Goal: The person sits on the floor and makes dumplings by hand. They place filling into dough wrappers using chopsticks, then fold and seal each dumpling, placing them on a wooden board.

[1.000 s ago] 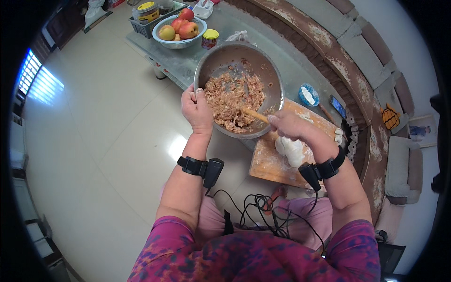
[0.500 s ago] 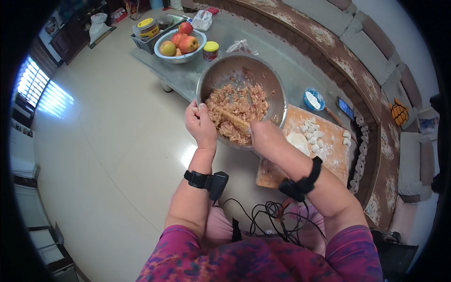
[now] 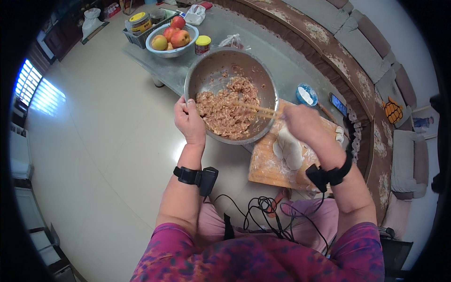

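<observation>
A large metal bowl of minced meat filling is tilted toward me over the table's edge. My left hand is closed on its near left rim, thumb on the inner side. Across the bowl's right rim reach wooden chopsticks, held in my right hand, which is slightly blurred. Their tips are in the filling, smeared by motion. Below my right hand, white dough lies on a floured wooden board. Small dough pieces show at the board's right edge; my right arm hides others.
Behind the bowl stand a fruit bowl, a yellow-lidded jar and a plastic bag. To the right are a blue bowl of white powder, a rolling pin and a phone. Black cables hang by my legs.
My right hand has moved right with the chopsticks, whose tips left the filling's left side for its middle. The filling's shape has shifted. My left hand keeps hold of the rim.
</observation>
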`<action>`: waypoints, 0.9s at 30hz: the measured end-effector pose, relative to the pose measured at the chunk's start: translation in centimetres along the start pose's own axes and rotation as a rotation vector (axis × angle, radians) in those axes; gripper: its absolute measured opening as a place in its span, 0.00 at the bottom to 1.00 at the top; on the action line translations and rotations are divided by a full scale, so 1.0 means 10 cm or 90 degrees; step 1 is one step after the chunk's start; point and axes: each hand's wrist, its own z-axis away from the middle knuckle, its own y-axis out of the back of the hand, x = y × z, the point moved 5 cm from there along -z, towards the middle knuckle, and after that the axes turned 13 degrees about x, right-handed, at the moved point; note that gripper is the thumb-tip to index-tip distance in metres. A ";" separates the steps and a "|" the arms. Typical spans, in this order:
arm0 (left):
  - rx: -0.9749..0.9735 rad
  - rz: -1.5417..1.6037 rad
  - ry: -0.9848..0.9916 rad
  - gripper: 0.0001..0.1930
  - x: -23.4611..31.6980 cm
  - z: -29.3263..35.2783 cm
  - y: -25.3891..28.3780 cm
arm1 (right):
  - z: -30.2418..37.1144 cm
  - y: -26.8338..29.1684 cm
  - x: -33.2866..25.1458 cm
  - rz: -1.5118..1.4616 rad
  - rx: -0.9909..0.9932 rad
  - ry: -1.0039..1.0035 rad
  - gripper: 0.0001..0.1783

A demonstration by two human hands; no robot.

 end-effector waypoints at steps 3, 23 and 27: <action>-0.005 0.025 0.026 0.12 -0.03 0.01 0.00 | -0.13 0.13 0.25 0.068 0.057 -0.023 0.11; 0.022 -0.013 -0.036 0.13 0.12 -0.29 0.46 | 0.42 -0.31 -0.68 -0.023 -0.252 -0.083 0.15; 0.025 0.010 -0.008 0.13 0.15 -0.20 0.43 | 0.41 -0.33 -0.81 -0.190 -0.233 -0.059 0.21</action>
